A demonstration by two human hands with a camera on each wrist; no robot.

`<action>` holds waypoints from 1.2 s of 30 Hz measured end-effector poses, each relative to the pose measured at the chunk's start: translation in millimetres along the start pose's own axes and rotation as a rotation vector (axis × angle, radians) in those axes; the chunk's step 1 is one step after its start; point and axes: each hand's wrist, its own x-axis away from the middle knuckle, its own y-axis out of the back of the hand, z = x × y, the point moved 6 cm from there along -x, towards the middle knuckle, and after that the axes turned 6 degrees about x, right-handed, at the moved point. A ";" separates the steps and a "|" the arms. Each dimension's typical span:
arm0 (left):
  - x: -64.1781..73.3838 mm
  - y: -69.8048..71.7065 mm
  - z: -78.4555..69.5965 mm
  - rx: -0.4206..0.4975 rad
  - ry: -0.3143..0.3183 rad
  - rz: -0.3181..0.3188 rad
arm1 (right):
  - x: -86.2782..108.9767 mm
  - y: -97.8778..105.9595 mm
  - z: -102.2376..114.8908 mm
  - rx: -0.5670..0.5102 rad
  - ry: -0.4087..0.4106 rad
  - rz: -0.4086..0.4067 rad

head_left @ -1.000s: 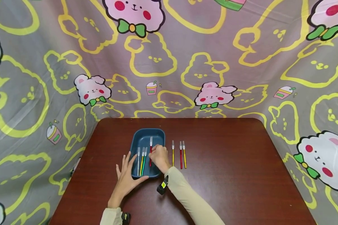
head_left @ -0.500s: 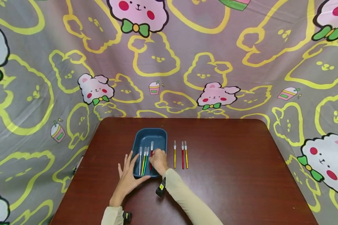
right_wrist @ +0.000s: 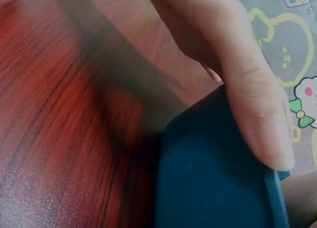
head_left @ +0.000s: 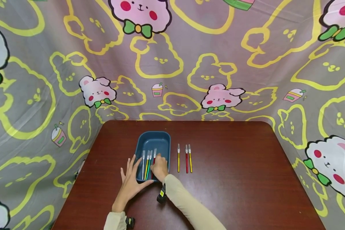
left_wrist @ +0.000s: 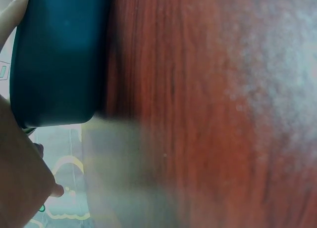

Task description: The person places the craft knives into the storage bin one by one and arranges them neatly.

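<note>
A blue tray (head_left: 156, 143) stands on the table, left of centre in the head view. My right hand (head_left: 160, 167) reaches inside it and pinches a red craft knife (head_left: 154, 156) with a clear cap; the fingertips are hidden. To the left of that knife lie a silver craft knife (head_left: 143, 161), a yellow craft knife (head_left: 147, 163) and a green craft knife (head_left: 149, 164), side by side with caps pointing away. My left hand (head_left: 129, 183) is spread against the tray's near left corner, its thumb along the front rim. Only the tray's outer wall (left_wrist: 59, 55) shows in the left wrist view.
Right of the tray, on the brown table (head_left: 233, 166), a yellow craft knife (head_left: 178, 159) lies apart from a red one (head_left: 187, 161) and another yellow one (head_left: 190, 161). A patterned cloth (head_left: 187, 70) hangs around the table's back and sides.
My right hand has drawn the red craft knife nearer to me within the tray, with its cap now about level with the other caps. The left hand has stayed on the tray.
</note>
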 end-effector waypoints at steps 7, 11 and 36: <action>-1.0 -0.2 0.7 -0.004 -0.009 -0.001 | -1.0 -3.7 -0.1 -0.019 0.020 -0.004; -1.4 0.1 0.2 -0.003 -0.020 -0.001 | -1.3 -2.9 1.9 -0.014 0.038 -0.017; -0.9 -1.1 3.0 0.005 -0.012 -0.006 | 0.3 -5.9 6.9 -0.007 0.082 0.033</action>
